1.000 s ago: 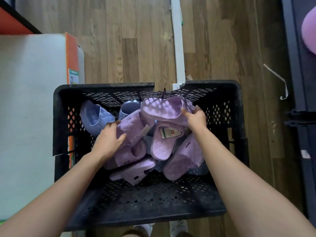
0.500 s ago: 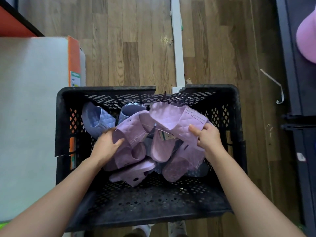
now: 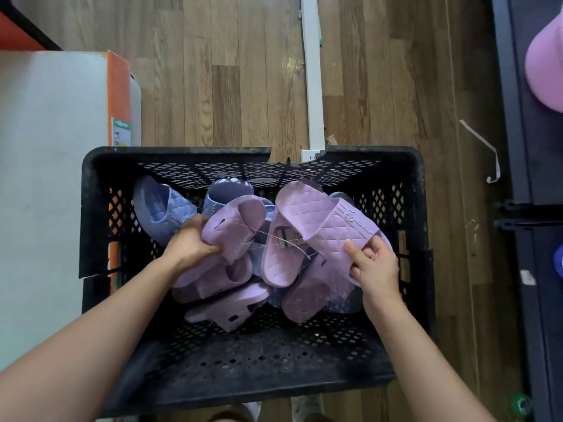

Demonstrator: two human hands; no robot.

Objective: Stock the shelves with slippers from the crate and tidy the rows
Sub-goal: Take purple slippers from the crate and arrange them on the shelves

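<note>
A black mesh crate (image 3: 97, 214) on the wooden floor holds several lilac and blue-grey slippers in a loose pile. My right hand (image 3: 373, 263) grips the strap edge of a lilac quilted slipper (image 3: 320, 217) raised above the pile on the right. My left hand (image 3: 190, 246) clutches another lilac slipper (image 3: 234, 223) at the pile's left. A thin string with a paper tag (image 3: 285, 240) runs between these two slippers. Two blue-grey slippers (image 3: 161, 205) lie along the crate's far wall.
A white box with an orange side (image 3: 61, 178) stands against the crate's left. A dark shelf unit (image 3: 530, 178) runs down the right edge with a pink slipper (image 3: 545, 62) on it. A white floor strip (image 3: 313, 71) and a loose white band (image 3: 484, 147) lie beyond the crate.
My right hand has slid from the far end of the top lilac slipper to its near strap edge and lifted it. My left hand has closed on the other lilac slipper.
</note>
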